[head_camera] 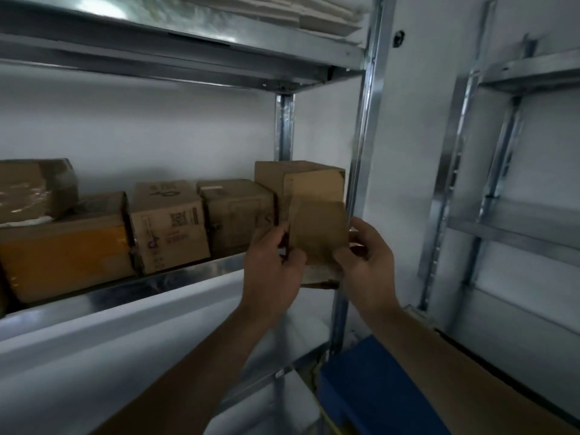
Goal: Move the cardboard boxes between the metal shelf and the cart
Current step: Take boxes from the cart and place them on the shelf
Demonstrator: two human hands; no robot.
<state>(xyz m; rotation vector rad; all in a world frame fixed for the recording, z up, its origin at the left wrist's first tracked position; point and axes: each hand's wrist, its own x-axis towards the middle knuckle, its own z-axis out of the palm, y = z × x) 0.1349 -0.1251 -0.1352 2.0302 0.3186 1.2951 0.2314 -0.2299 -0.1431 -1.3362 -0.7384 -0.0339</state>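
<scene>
Cardboard box (pixel 318 229) was held between both hands, right at the front edge of the metal shelf (pixel 188 273). The left hand (pixel 273 265) gripped its left side and the right hand (pixel 367 262) gripped its right side, likely so it stayed level and did not drop. Other boxes (pixel 169 221) stood in a row left of the hands, so this end spot looked like its place.

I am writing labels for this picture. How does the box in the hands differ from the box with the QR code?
The held box is plain brown; the QR box carries print and a label. The left hand and right hand grip the held box at the right end of the shelf; the QR box rests untouched farther left. Both are cardboard.
</scene>
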